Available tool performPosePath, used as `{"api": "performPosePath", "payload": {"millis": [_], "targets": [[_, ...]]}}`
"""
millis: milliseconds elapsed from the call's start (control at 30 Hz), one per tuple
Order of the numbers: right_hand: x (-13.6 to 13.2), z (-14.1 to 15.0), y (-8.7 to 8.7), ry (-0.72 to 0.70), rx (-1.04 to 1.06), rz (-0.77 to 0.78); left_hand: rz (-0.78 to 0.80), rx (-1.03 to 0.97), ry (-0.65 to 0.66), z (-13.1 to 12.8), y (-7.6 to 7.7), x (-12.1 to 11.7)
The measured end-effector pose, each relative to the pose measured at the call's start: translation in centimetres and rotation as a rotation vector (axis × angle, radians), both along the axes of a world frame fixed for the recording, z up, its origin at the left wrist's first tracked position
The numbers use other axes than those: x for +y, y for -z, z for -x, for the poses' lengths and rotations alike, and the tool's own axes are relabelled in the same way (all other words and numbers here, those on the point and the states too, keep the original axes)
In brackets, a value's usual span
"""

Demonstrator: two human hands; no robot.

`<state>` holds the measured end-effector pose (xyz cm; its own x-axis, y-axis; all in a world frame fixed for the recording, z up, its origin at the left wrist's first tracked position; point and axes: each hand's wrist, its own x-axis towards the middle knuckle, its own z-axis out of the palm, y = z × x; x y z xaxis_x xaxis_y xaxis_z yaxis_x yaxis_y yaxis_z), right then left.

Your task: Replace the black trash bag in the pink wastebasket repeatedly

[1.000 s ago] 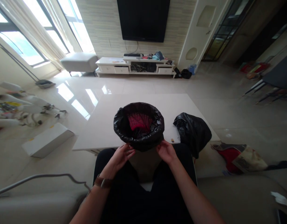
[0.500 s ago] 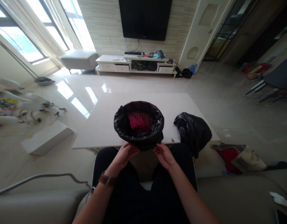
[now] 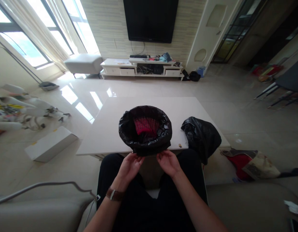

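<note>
A black garbage bag (image 3: 129,140) with its rim folded outward stands round and wide-mouthed at the near edge of the white table (image 3: 95,135). Inside its mouth a red, grid-patterned surface (image 3: 147,126) shows, like the wall of a mesh bin. My left hand (image 3: 131,166), with a brown watch strap on the wrist, has its fingertips closed on the bag's near lower edge. On the same edge, farther right, my right hand (image 3: 168,162) pinches with bent fingers. The fingertips are partly hidden beneath the bag. A second black garbage bag (image 3: 202,137) lies crumpled at the table's right, hanging over the edge.
A small brown scrap (image 3: 180,145) lies on the table between the two bags. On the floor are a white box (image 3: 52,143) at left and a red and beige bag (image 3: 250,163) at right. A white TV stand (image 3: 117,69) stands along the far wall.
My hands have shifted slightly along the bag's near edge, the left one turning palm up more. The bag's lower edge sits a little differently, and the view has moved slightly.
</note>
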<state>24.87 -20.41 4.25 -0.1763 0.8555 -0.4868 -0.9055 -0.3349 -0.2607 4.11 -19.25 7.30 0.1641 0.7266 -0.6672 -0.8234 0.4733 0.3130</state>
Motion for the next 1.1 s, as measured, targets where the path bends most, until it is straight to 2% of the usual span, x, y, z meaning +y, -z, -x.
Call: {"api": "performPosePath", "payload": {"millis": [133,267,567,700,800,967,1100], "targets": [[-0.1,0.2,-0.9,0.03,0.081,0.101,-0.022,-0.082,-0.08,0.1,0.4,-0.2],[0.2,0.6,-1.0,0.034,0.083,0.142,-0.078,-0.197,-0.069,0.1,0.9,-0.4],[0.6,0.4,0.6,0.024,0.137,0.055,-0.091,-0.197,-0.13,0.0,1.8,0.1],[0.8,0.8,1.0,-0.006,0.125,0.014,-0.081,-0.242,-0.101,-0.2,2.1,0.3],[1.0,0.9,1.1,-0.009,0.116,-0.008,-0.05,-0.227,-0.086,-0.2,2.9,0.5],[1.2,0.4,1.5,0.037,0.132,0.017,-0.087,-0.169,-0.143,0.6,4.3,0.7],[1.8,0.0,1.6,0.035,0.125,0.064,-0.147,-0.214,-0.18,1.3,4.3,0.9]]}}
